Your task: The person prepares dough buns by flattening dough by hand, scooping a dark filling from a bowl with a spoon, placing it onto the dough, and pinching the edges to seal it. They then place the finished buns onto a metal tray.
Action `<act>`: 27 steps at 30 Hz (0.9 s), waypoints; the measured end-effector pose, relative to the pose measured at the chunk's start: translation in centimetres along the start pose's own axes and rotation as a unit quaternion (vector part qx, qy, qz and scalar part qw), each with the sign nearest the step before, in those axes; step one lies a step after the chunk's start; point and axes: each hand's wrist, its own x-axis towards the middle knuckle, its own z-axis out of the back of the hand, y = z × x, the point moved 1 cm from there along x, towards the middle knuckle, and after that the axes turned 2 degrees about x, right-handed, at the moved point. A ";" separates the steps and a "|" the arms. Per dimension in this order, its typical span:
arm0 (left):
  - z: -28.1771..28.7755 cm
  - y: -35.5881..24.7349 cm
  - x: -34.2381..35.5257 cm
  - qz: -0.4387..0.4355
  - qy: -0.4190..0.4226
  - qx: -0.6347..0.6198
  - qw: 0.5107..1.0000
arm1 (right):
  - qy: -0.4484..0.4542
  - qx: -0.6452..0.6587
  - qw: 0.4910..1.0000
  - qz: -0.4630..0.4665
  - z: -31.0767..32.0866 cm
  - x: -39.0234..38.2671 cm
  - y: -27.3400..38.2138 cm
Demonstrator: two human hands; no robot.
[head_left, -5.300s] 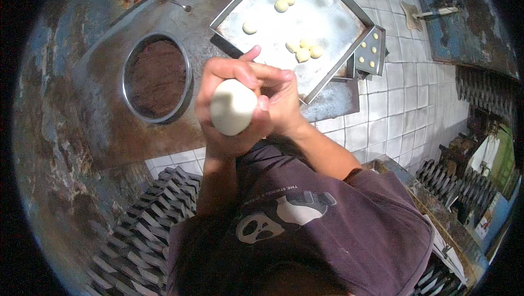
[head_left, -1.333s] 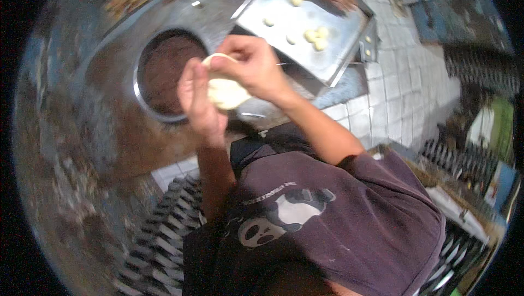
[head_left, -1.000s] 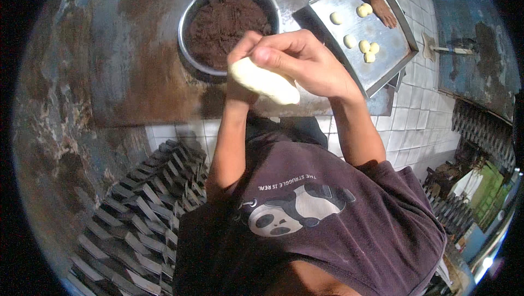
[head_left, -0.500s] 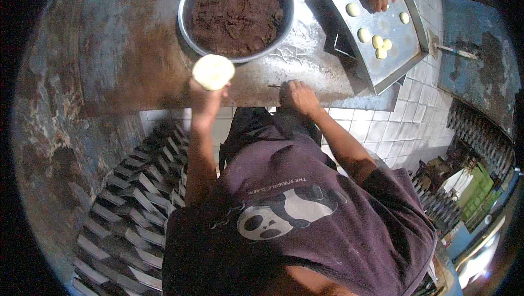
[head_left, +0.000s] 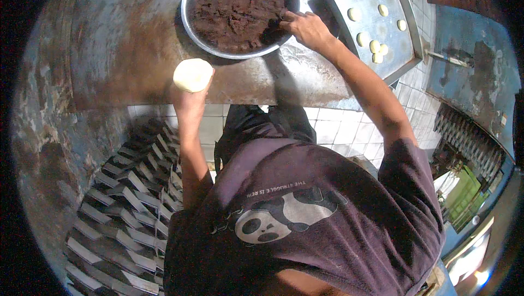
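A flat, pale round of dough (head_left: pixel 192 75) rests in my left hand (head_left: pixel 189 102), held above the table's near edge; the fingers are wrapped beneath it and partly hidden. My right hand (head_left: pixel 309 29) reaches over the right rim of a large round metal bowl (head_left: pixel 186 20). Its fingers are closed at the edge of the brown, crumbly paste (head_left: pixel 234 12) that fills the bowl. Whatever those fingertips grip is too dark and small to make out.
To the right, a shallow metal tray (head_left: pixel 401 58) carries several small pale dough balls (head_left: pixel 361 39), three of them touching. The worn metal table (head_left: pixel 125 45) ends just before my body. White floor tiles (head_left: pixel 335 126) show below its edge.
My right hand has moved from the table edge, where a thin dark stick showed at its fingers, up to the bowl. My left hand shifted left with the dough. Another person's hands have left the tray.
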 end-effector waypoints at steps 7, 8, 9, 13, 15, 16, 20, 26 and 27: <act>0.4 -0.2 -0.4 -0.074 0.001 -0.073 0.995 | 0.210 0.001 0.976 0.051 1.0 3.2 -0.5; 0.6 -0.1 -0.3 -0.069 0.016 -0.080 0.994 | 0.191 0.044 0.979 0.060 1.7 3.6 -0.7; 0.7 -0.2 -0.2 -0.064 0.012 -0.065 0.996 | 0.171 0.087 0.979 0.069 2.5 3.9 -0.9; 1.2 -0.5 0.3 -0.071 0.018 -0.009 0.997 | 0.183 0.371 0.903 0.118 5.9 5.1 0.4; 1.1 -0.8 0.8 -0.085 0.029 -0.008 0.996 | 0.198 0.531 0.819 0.087 8.9 4.9 2.5; 0.8 -1.1 1.0 -0.105 0.024 0.001 0.994 | 0.143 0.524 0.835 0.092 10.8 4.1 3.9; 0.1 -4.3 1.1 -0.162 0.051 -0.015 0.985 | -0.072 0.419 0.905 0.013 16.0 1.2 10.2; 0.6 -7.4 1.5 -0.226 0.046 -0.025 0.973 | -0.245 0.270 0.930 -0.051 13.4 -0.9 14.5; 0.7 -7.8 1.5 -0.254 0.051 0.006 0.966 | -0.267 0.281 0.919 -0.066 13.5 -1.3 14.8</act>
